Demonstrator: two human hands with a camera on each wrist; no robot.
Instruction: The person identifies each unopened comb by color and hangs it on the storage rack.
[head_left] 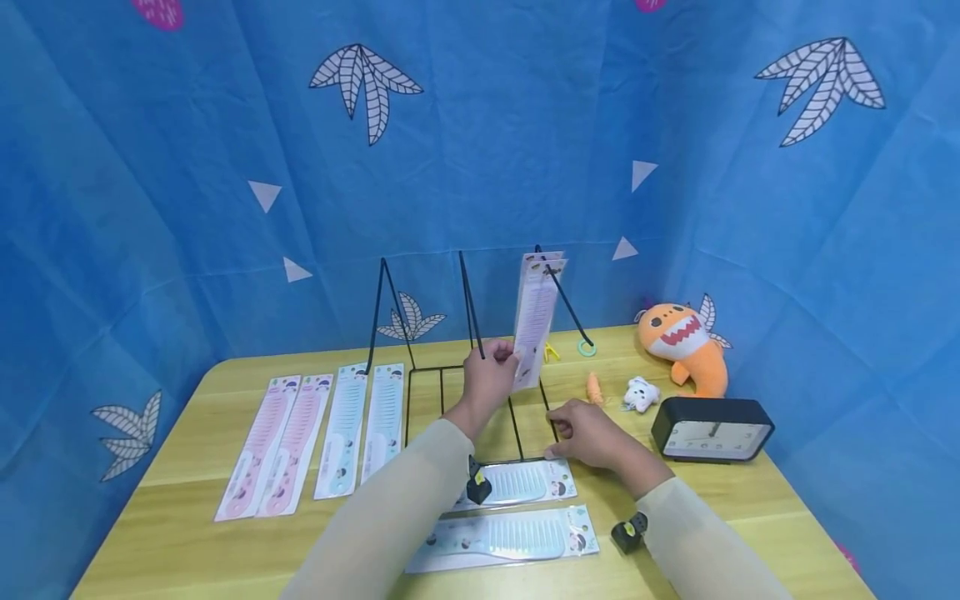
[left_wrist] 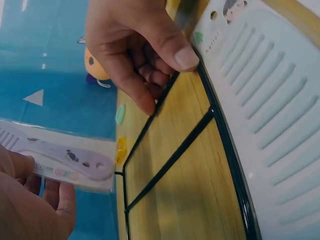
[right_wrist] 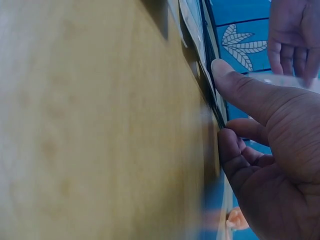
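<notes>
My left hand (head_left: 489,379) pinches the lower end of a packaged purple comb (head_left: 536,308), upright at the right-hand arm of a black wire rack (head_left: 516,429). Another purple package's top edge shows just behind it; the rest is hidden. In the left wrist view the comb's handle (left_wrist: 80,159) lies between thumb and fingers. My right hand (head_left: 588,433) grips the rack's base at its front right corner, thumb and index finger on the wire. Two packaged light-blue combs lie crosswise in front, the nearer comb (head_left: 517,535) apart from the rack, the farther comb (head_left: 517,483) along its front wire.
Left of the rack lie two packaged pink combs (head_left: 296,450) and two packaged blue combs (head_left: 342,433). To the right are a black clock (head_left: 712,433), an orange shark plush (head_left: 686,342), a small white toy (head_left: 641,393), an orange piece (head_left: 594,389) and a green ring (head_left: 581,351). Blue cloth surrounds the table.
</notes>
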